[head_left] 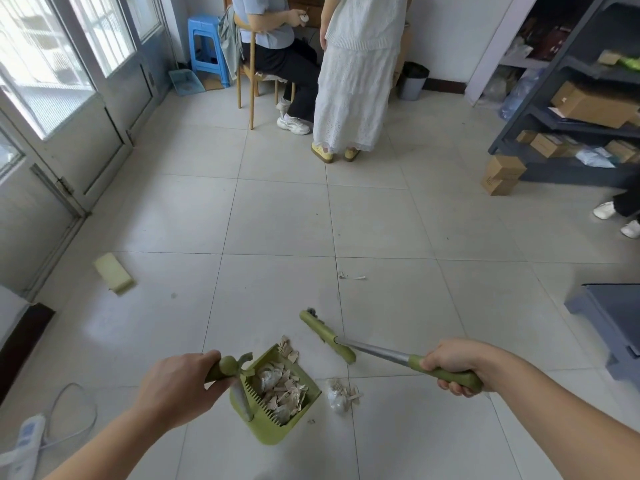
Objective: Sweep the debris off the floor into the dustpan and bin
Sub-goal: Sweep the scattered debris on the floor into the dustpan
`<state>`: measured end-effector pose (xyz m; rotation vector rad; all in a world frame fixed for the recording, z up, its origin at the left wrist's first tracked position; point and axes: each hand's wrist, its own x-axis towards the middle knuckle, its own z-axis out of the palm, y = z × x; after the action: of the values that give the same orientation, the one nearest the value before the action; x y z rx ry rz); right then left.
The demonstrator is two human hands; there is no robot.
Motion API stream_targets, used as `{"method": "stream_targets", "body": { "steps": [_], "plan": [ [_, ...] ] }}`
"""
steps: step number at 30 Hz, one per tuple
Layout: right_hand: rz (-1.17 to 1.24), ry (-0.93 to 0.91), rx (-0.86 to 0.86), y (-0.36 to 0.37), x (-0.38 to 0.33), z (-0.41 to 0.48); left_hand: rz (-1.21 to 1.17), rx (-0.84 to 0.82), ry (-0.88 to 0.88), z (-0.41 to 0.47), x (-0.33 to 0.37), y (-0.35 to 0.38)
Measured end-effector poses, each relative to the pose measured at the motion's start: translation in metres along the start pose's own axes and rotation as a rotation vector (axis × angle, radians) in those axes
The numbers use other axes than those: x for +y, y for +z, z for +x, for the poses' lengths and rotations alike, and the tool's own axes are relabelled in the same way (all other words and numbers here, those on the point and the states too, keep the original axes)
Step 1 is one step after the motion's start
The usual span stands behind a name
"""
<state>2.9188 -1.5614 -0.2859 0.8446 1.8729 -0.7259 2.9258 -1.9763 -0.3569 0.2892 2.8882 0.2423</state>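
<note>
Head view looks down on torn paper debris heaped inside a green dustpan, which stands on the tiled floor low in the middle of the picture. More scraps lie on the tile just beside the pan's right edge. The left hand grips the dustpan's handle, fingers curled round it. The green broom angles across the tile just beyond the pan, and the right hand is wrapped round its grip. A few tiny bits lie farther out. A grey bin stands at the far wall, well apart, near a standing person in white. A yellow block lies to the left.
</note>
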Motion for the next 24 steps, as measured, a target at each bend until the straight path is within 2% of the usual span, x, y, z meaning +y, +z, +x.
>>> {"method": "stream_targets", "body": {
  "steps": [13, 24],
  "plan": [
    [0.117, 0.14, 0.024, 0.048, 0.044, -0.018, 0.017, -0.056, 0.071, -0.03, -0.006, 0.002],
    [0.307, 0.145, -0.042, 0.11, 0.009, -0.02, 0.003, -0.113, 0.097, -0.032, -0.01, 0.002]
  ]
}}
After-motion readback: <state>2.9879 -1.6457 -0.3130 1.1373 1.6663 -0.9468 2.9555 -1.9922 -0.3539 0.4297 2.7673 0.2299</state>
